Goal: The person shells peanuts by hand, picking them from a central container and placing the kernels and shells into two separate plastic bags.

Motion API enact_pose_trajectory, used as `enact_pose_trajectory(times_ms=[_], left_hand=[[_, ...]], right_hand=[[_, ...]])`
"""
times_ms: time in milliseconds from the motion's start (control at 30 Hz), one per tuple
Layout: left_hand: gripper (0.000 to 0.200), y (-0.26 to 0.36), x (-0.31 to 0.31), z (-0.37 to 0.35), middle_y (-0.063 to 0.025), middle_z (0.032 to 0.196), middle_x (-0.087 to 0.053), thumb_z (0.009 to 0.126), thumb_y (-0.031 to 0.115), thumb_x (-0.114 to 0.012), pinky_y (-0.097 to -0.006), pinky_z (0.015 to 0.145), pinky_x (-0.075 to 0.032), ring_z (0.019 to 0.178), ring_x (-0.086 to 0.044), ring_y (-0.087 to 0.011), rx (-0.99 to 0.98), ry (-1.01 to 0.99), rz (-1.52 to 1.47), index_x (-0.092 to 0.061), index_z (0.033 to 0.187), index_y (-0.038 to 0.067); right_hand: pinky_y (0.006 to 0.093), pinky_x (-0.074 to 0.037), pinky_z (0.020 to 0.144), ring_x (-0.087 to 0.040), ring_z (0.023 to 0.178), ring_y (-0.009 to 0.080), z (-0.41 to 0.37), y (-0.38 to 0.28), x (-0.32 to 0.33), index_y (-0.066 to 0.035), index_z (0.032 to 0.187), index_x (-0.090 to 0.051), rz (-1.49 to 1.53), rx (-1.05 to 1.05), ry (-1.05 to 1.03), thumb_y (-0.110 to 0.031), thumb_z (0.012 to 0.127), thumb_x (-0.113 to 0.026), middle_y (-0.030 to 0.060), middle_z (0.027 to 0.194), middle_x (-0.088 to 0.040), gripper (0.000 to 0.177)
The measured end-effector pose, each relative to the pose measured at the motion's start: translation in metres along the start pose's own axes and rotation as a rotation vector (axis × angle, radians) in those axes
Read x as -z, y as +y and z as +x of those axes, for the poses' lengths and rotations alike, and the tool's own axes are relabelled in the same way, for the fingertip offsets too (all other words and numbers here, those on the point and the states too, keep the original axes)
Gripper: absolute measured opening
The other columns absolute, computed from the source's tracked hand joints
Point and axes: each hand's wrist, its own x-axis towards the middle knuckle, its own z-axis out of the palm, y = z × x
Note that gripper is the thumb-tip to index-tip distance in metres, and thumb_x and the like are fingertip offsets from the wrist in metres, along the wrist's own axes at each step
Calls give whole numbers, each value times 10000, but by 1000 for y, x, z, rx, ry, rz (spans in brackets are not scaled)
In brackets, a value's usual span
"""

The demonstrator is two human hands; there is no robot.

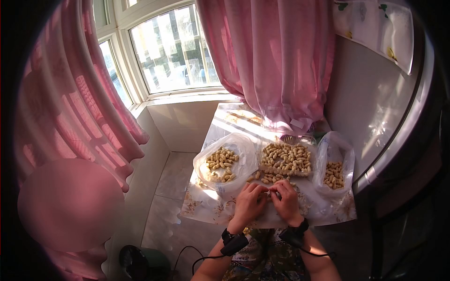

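Left hand (249, 201), right hand (286, 199), curled, fingertips touching, peanuts (267, 179) just beyond

Head-worn camera, wide fisheye, looking forward and down, table (206, 210) close below, window (173, 47) beyond

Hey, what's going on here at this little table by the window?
A person sits at a small table covered with a flowered cloth. Their left hand and right hand meet fingertip to fingertip near its front edge, over something too small to make out. Just beyond the hands lie some loose peanuts. Farther back are three lots of peanuts: a left bag, a clear tray in the middle, and a right bag.
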Motion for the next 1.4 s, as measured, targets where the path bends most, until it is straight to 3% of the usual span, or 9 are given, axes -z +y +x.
enact_pose_trajectory(times_ms=[667, 1067, 1400], left_hand=[[143, 1, -1, 1, -80, 967, -684, 837, 83, -725, -451, 795, -543, 950, -645, -339, 14, 11, -7, -733, 978, 102], [105, 1, -2, 1, -80, 937, -697, 835, 93, -748, -444, 764, -556, 900, -669, -343, 59, 20, -51, -730, 937, 106], [96, 2, 0, 5, -76, 920, -681, 835, 80, -749, -438, 778, -548, 920, -653, -333, 58, 2, -56, -714, 925, 88]], right_hand=[[425, -559, 785, -680, 935, 336, 0, 1, 0, -69, 1025, -690, -16, -1, 10, -14, 887, -728, 112, 1038, -647, 154], [405, -568, 819, -689, 968, 315, 0, -6, 4, -49, 1046, -709, 32, -16, 138, 23, 895, -728, 112, 1055, -666, 169], [361, -557, 811, -674, 960, 277, 65, 8, 51, -40, 1019, -713, 12, -24, 225, 12, 930, -704, 104, 1066, -657, 103]])
